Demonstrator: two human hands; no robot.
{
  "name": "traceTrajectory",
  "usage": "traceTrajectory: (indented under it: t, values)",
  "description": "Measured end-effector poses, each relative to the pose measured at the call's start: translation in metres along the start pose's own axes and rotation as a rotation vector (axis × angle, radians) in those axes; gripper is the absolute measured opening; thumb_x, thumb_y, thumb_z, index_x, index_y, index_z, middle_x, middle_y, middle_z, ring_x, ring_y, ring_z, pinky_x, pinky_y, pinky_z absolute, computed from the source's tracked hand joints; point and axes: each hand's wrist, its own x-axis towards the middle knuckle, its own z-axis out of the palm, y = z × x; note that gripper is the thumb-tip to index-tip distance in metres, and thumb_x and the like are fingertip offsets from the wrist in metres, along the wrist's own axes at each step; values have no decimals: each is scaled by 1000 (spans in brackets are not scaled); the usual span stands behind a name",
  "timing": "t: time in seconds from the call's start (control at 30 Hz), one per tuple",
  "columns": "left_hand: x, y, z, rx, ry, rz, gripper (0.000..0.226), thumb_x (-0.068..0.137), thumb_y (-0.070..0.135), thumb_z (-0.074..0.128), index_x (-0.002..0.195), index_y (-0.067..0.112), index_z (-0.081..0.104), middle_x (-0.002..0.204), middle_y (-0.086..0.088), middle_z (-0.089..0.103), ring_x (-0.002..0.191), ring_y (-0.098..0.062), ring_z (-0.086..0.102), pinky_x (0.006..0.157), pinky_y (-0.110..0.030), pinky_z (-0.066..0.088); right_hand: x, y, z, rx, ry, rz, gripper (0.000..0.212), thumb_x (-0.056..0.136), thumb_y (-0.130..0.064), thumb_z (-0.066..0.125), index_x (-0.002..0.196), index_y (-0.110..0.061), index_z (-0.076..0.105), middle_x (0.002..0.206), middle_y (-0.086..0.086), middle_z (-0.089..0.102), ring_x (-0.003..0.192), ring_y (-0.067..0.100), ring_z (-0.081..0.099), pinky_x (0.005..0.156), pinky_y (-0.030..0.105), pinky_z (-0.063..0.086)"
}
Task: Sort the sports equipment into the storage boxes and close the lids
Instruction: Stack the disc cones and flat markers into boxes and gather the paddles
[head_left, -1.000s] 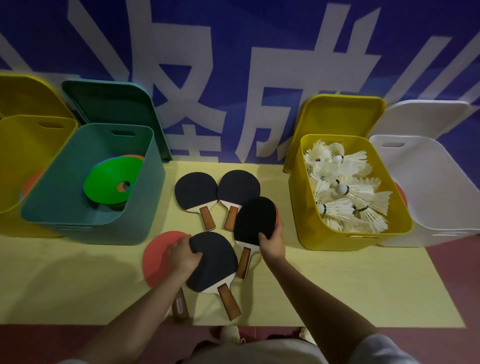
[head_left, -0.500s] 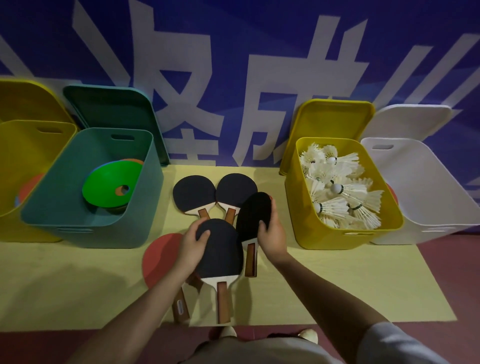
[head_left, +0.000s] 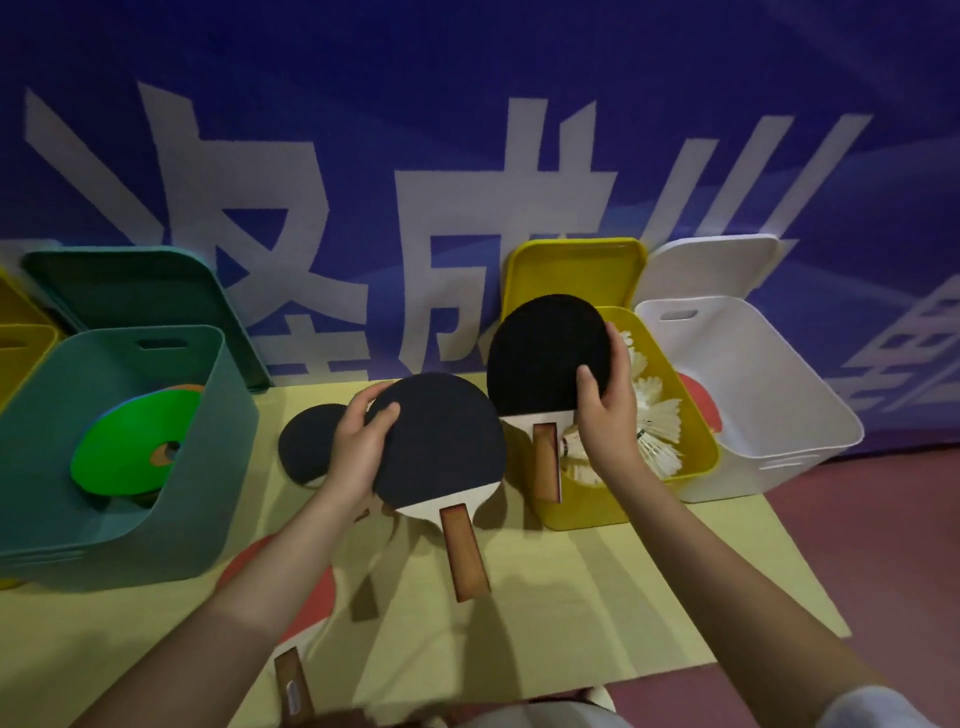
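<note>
Both paddles now off the mat; half a second ago they were only being gathered by the blade edges, a second ago flat on it. So pickup is done and the carry to a box is under way.

Nearest: red paddle (head_left: 280, 587) left on the yellow mat (head_left: 597, 613), handle toward the person, partly under the left forearm. Its turn comes later.

Left hand (head_left: 358, 452) grips the rim of a black paddle (head_left: 441, 447), thumb on the face, fingers curled behind; handle hangs down and toward the person. Right hand (head_left: 605, 410) grips a second black paddle (head_left: 548, 353) by its right edge, raised higher, handle down, in front of the yellow shuttlecock box (head_left: 696, 431).

One more black paddle (head_left: 306, 441) lies on the mat behind the left hand.

Farther: white box (head_left: 810, 395) at right, open, something red inside at its left wall — probably the paddle box. Teal box (head_left: 208, 426) at left holds a green disc cone (head_left: 135, 447).

Room: the route right passes over the shuttlecocks (head_left: 660, 421); the hanging handles need to clear the yellow box's rim and the white box's near wall. All lids (head_left: 576, 270) lean on the banner behind, none closed.
</note>
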Motion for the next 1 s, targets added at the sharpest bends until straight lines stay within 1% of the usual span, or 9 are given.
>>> traceTrajectory:
  t: [0.1, 0.2, 0.33, 0.47, 0.6, 0.73, 0.83, 0.93, 1.0]
  values:
    - [3, 13, 43, -18, -24, 6, 26, 96, 20, 53, 121, 28, 56, 113, 6, 60, 102, -13, 58, 74, -29, 49, 22, 11, -39, 3, 106, 34, 45, 102, -23, 40, 146, -27, 31, 146, -6, 41, 133, 9, 39, 109, 31, 39]
    - [8, 25, 85, -38, -31, -6, 29, 97, 23, 51, 126, 28, 54, 116, 6, 58, 101, -13, 57, 71, -30, 49, 47, 23, -81, 38, 176, 79, 41, 102, -18, 39, 143, -23, 38, 139, -8, 46, 125, 4, 42, 100, 10, 38]
    - [16, 32, 141, -108, -37, -20, 28, 97, 22, 52, 123, 29, 55, 119, 2, 60, 104, -18, 59, 75, -33, 52, 92, 58, -144, 36, 317, 194, 40, 100, -21, 39, 141, -24, 42, 139, -2, 49, 126, 12, 45, 109, 35, 39]
    - [20, 30, 191, -170, -25, -50, 31, 97, 19, 53, 127, 25, 54, 122, -1, 59, 105, -20, 60, 72, -32, 52, 138, 112, -207, -52, 367, 337, 43, 100, -22, 40, 143, -24, 37, 143, 3, 46, 131, 23, 44, 110, 45, 37]
    - [18, 21, 229, -176, 33, -69, 31, 96, 19, 54, 127, 24, 54, 123, -1, 58, 105, -19, 59, 76, -34, 53, 169, 162, -239, -122, 255, 480, 46, 99, -24, 42, 143, -28, 34, 142, 4, 47, 130, 29, 46, 105, 54, 42]
    - [15, 11, 259, -170, 91, -119, 26, 96, 20, 53, 119, 32, 55, 124, -3, 59, 108, -22, 60, 88, -44, 54, 179, 193, -234, -118, 31, 540, 44, 102, -20, 41, 145, -21, 34, 141, 8, 46, 130, 30, 45, 105, 51, 42]
    - [12, 7, 274, -165, 143, -129, 28, 96, 19, 54, 122, 30, 56, 125, -3, 59, 109, -22, 60, 90, -45, 53, 185, 212, -217, -35, -21, 630, 43, 101, -16, 41, 144, -19, 36, 138, 11, 48, 127, 33, 48, 103, 51, 45]
    - [8, 7, 281, -170, 186, -140, 32, 96, 18, 54, 126, 26, 56, 125, -4, 60, 108, -22, 61, 89, -42, 54, 182, 234, -201, -6, -86, 726, 40, 98, -7, 39, 136, -18, 42, 128, 11, 55, 108, 30, 56, 87, 45, 54]
    - [7, 8, 281, -170, 202, -143, 33, 96, 17, 54, 128, 26, 55, 124, -4, 60, 107, -21, 61, 84, -39, 55, 175, 243, -196, -112, -138, 753, 41, 95, -2, 40, 133, -16, 44, 126, 15, 56, 101, 26, 55, 79, 38, 51]
